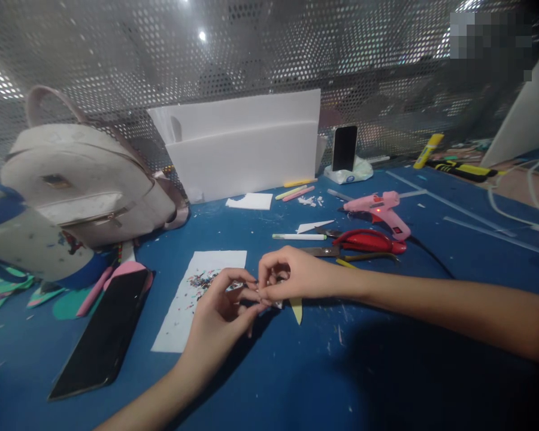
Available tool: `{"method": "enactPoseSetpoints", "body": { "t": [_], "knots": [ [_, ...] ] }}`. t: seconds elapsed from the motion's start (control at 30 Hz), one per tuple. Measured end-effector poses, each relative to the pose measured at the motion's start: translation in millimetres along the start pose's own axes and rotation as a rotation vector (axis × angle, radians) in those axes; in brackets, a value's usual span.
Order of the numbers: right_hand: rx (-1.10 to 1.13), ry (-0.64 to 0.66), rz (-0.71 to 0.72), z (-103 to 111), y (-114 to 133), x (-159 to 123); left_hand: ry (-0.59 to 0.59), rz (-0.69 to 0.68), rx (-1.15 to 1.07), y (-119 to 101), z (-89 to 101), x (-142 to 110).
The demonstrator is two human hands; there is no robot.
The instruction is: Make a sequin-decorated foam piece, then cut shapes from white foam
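Observation:
My left hand (220, 314) and my right hand (291, 274) meet over the blue table (296, 371), fingertips pinched together on a small glittery craft piece (269, 297). A pale yellow pointed strip (297, 310) hangs down from under my right hand. Just left of the hands lies a white sheet (179, 317) with a small heap of coloured glitter (201, 280) on it.
A black phone (103, 335) lies at the left, a white backpack (85, 179) behind it. Red-handled scissors (363, 242), a pink glue gun (379, 209) with its cord, a white pen (299, 237) and foam sheets (247, 143) lie beyond. A second phone (344, 148) stands propped at the back.

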State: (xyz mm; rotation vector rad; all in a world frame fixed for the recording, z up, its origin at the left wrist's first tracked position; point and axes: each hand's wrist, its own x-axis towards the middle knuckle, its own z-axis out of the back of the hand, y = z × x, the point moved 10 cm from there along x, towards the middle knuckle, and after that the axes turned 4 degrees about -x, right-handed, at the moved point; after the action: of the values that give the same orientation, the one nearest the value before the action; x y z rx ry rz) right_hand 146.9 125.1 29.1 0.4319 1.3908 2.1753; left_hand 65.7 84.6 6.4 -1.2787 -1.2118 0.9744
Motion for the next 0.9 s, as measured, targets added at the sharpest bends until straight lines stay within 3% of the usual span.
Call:
{"method": "enactPoseSetpoints", "body": {
  "t": [0.43,0.9],
  "knots": [
    [0.022,-0.048,0.065,3.3,1.7,2.6,-0.063,0.027,-0.099,13.6,12.5,5.7],
    [0.008,-0.056,0.085,3.1,8.2,1.5,-0.061,0.006,-0.031,6.7,11.2,4.9]
  ]
}}
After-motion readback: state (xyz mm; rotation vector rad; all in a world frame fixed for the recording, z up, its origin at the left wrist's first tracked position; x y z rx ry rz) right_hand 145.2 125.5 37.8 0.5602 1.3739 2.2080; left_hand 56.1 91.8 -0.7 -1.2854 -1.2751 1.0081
